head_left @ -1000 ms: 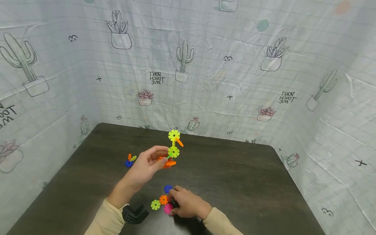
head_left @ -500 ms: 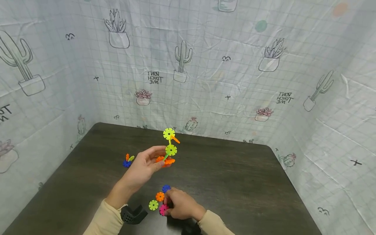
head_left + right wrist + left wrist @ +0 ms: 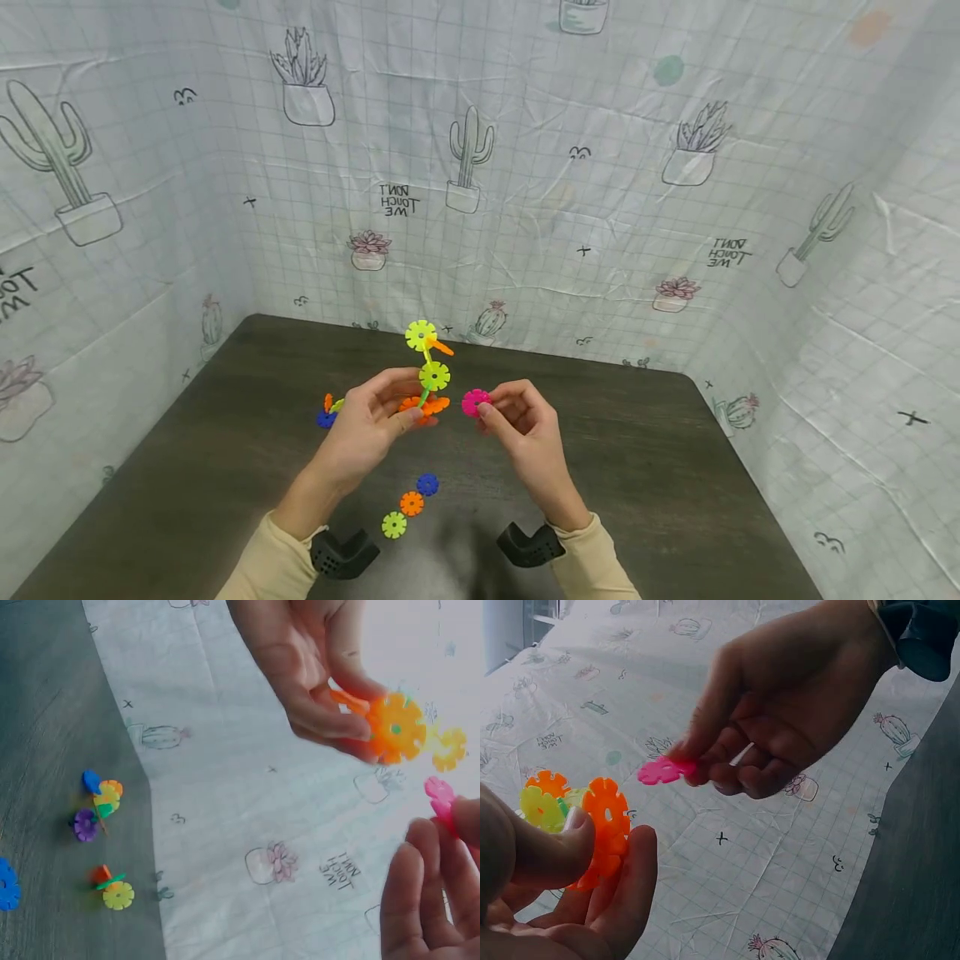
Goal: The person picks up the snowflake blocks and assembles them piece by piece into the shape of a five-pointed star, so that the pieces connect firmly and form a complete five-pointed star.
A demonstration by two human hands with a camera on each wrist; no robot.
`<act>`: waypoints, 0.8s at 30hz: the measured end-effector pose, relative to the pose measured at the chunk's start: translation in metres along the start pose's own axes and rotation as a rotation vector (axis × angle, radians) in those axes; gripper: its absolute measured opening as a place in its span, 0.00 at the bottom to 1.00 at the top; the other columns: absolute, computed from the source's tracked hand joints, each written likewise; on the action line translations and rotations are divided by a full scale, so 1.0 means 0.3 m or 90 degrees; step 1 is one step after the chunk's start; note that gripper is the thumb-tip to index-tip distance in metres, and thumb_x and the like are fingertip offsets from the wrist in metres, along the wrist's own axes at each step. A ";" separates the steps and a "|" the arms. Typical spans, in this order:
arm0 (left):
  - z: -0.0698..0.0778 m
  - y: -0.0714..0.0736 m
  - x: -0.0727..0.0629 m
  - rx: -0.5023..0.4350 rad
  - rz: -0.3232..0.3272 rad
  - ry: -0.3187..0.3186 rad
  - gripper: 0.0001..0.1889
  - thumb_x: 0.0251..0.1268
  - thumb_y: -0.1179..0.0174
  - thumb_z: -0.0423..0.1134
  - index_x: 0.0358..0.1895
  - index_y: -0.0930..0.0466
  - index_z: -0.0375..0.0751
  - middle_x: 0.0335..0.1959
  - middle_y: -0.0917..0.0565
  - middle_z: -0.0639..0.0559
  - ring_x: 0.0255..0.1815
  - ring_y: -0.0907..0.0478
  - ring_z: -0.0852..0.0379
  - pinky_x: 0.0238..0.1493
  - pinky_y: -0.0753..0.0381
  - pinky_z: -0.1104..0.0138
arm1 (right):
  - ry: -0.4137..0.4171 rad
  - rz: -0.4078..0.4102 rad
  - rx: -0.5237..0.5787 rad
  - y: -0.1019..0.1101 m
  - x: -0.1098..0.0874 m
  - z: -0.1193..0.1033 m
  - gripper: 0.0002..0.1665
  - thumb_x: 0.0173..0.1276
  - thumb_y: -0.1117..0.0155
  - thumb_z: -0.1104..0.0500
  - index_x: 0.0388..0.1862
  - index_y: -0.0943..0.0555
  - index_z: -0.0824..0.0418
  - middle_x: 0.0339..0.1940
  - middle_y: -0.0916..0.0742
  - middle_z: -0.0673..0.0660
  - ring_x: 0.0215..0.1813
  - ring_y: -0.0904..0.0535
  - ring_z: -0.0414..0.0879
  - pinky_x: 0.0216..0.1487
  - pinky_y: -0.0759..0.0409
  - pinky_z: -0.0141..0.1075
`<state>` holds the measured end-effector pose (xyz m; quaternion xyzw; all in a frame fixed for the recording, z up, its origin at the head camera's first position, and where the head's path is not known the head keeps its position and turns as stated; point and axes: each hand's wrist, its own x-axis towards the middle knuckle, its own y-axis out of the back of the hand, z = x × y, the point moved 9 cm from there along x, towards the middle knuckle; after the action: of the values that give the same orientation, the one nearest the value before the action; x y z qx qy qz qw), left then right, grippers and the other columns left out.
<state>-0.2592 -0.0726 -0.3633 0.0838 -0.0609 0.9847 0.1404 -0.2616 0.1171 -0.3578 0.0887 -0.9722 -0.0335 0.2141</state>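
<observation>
Pinching notched pink plastic disc (image 3: 476, 402) — right fingers (image 3: 517, 389).

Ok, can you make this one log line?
left hand: grips joined discs | right hand: pinches pink disc, apart from joined discs | table: blue disc, orange disc, yellow-green disc

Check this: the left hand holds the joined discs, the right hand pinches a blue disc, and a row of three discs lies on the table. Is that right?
Only the colour is wrong: the right hand pinches a pink disc, not a blue one, as the head view shows. The rest is right.
</observation>
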 end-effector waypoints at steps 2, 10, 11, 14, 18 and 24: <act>-0.001 -0.003 0.000 -0.001 0.000 0.000 0.26 0.69 0.42 0.21 0.70 0.32 0.30 0.59 0.26 0.32 0.54 0.19 0.53 0.54 0.14 0.61 | 0.019 0.012 -0.005 0.002 0.001 -0.022 0.10 0.73 0.35 0.65 0.47 0.24 0.69 0.35 0.13 0.56 0.35 0.15 0.42 0.40 0.13 0.38; -0.009 -0.025 0.004 0.005 -0.012 -0.009 0.25 0.68 0.40 0.21 0.67 0.29 0.33 0.57 0.24 0.35 0.53 0.20 0.49 0.51 0.12 0.56 | 0.033 0.012 -0.003 -0.011 -0.002 -0.037 0.10 0.73 0.36 0.66 0.47 0.24 0.70 0.35 0.13 0.52 0.35 0.15 0.41 0.42 0.13 0.36; -0.011 -0.027 0.005 0.004 -0.012 -0.009 0.25 0.68 0.41 0.21 0.67 0.29 0.33 0.57 0.24 0.35 0.53 0.20 0.49 0.51 0.12 0.55 | 0.032 0.011 -0.002 -0.012 -0.001 -0.038 0.10 0.73 0.36 0.66 0.47 0.24 0.70 0.35 0.13 0.52 0.35 0.15 0.41 0.42 0.13 0.36; -0.011 -0.030 0.005 0.007 -0.006 -0.012 0.25 0.68 0.41 0.21 0.67 0.29 0.32 0.57 0.24 0.34 0.54 0.20 0.49 0.51 0.12 0.55 | 0.027 0.017 0.001 -0.015 -0.001 -0.036 0.10 0.72 0.35 0.66 0.47 0.24 0.70 0.35 0.13 0.53 0.35 0.15 0.42 0.43 0.13 0.36; -0.009 -0.033 0.006 0.011 0.001 -0.012 0.25 0.68 0.41 0.21 0.68 0.30 0.31 0.58 0.25 0.32 0.54 0.20 0.50 0.50 0.12 0.58 | 0.025 0.032 0.005 -0.013 -0.001 -0.032 0.10 0.71 0.34 0.67 0.46 0.24 0.70 0.34 0.13 0.53 0.34 0.15 0.43 0.43 0.12 0.37; 0.000 -0.031 0.006 0.023 0.011 -0.007 0.25 0.68 0.41 0.20 0.67 0.29 0.32 0.58 0.24 0.33 0.55 0.19 0.49 0.50 0.12 0.62 | 0.031 0.048 0.013 -0.012 -0.001 -0.037 0.10 0.71 0.34 0.67 0.46 0.23 0.70 0.35 0.12 0.54 0.34 0.14 0.47 0.43 0.12 0.38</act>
<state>-0.2581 -0.0632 -0.3621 0.0914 -0.0445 0.9863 0.1299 -0.2560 0.1133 -0.3482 0.0552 -0.9696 -0.0130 0.2381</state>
